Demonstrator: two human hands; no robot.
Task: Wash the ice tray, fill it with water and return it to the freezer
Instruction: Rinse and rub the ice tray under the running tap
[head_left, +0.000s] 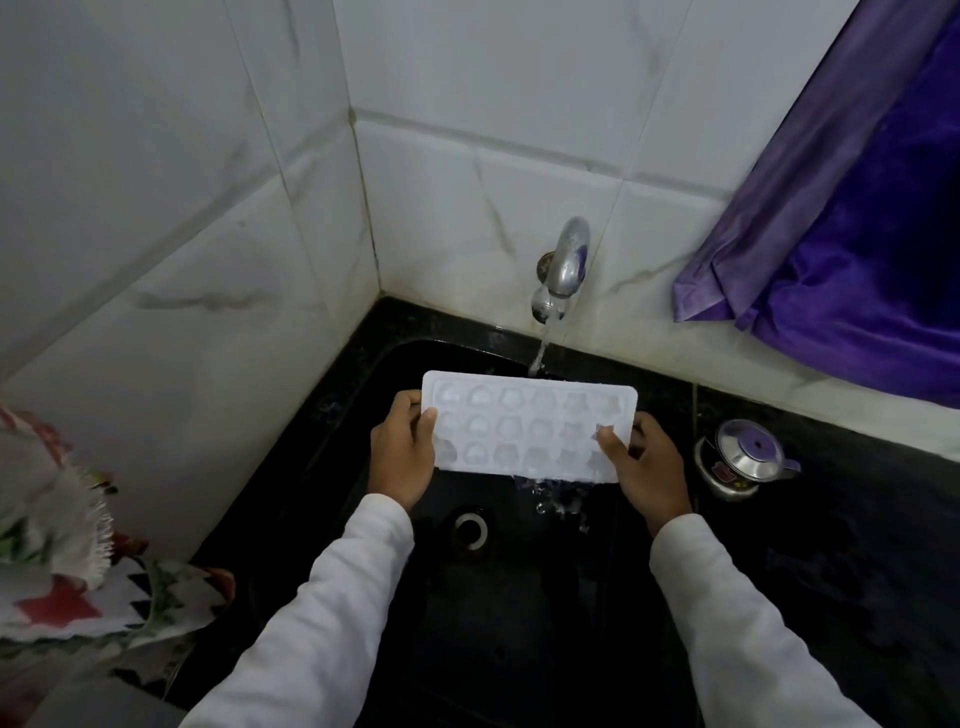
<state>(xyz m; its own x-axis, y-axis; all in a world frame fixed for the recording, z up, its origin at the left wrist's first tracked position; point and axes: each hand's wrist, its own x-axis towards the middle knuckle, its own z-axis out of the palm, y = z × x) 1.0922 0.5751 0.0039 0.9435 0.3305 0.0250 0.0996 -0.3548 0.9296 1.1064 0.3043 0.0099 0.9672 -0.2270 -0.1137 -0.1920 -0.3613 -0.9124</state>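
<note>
Cloth with red flowers (67, 587) lies at far left. Our left hand (402, 457) grips the left end of the white plastic ice tray (524, 426) above the black sink (519, 613), below the running steel tap (566, 260); our right hand (647, 467) grips its right end, thumb on top.

The ice tray (524, 426) is a white, slightly see-through plastic rectangle with rounded corners and three rows of six small moulds, some rounded, some star-shaped. It is open side up, long edges running left to right, held above the black sink (519, 649) – the left hand (402, 457) grips one short end, the right hand (647, 467) the other. Water (550, 493) spills off its near edge towards the right.
</note>
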